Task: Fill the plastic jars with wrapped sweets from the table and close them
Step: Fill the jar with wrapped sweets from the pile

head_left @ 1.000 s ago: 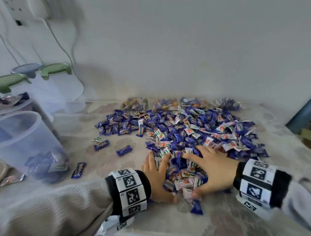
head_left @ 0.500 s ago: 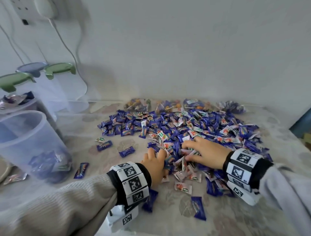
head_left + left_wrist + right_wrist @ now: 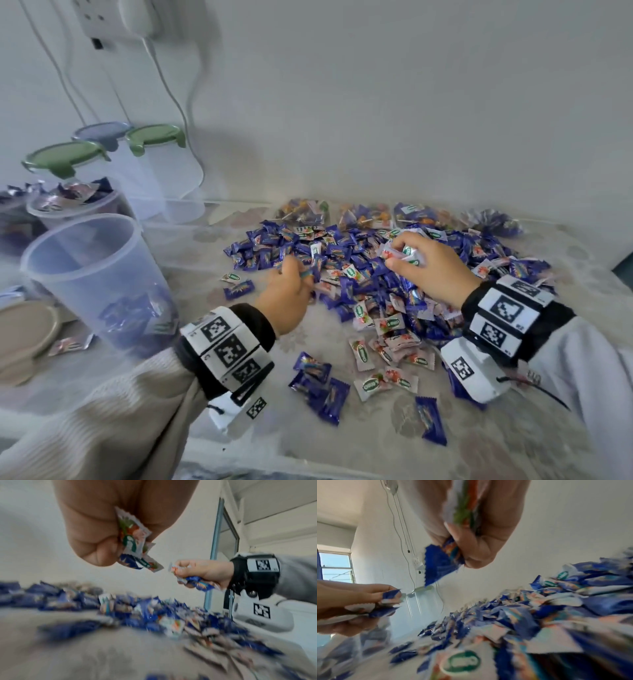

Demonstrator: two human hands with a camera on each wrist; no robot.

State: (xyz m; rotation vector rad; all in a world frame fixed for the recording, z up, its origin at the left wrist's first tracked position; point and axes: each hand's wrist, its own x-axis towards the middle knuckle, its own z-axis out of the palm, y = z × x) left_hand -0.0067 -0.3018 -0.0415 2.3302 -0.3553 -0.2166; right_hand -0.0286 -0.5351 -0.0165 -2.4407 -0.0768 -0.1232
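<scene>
Both hands clutch wrapped sweets above the pile (image 3: 394, 274): left hand (image 3: 287, 298) at nine o'clock, right hand (image 3: 435, 270) at three (fingers curled tight).

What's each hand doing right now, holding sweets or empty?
Left hand: closed round a small bunch of wrapped sweets, above the pile.
Right hand: closed round its own handful of wrapped sweets, also lifted off the pile.

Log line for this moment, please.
left hand: grips sweets | right hand: grips sweets, above pile | open jar: partly filled, lid off
</scene>
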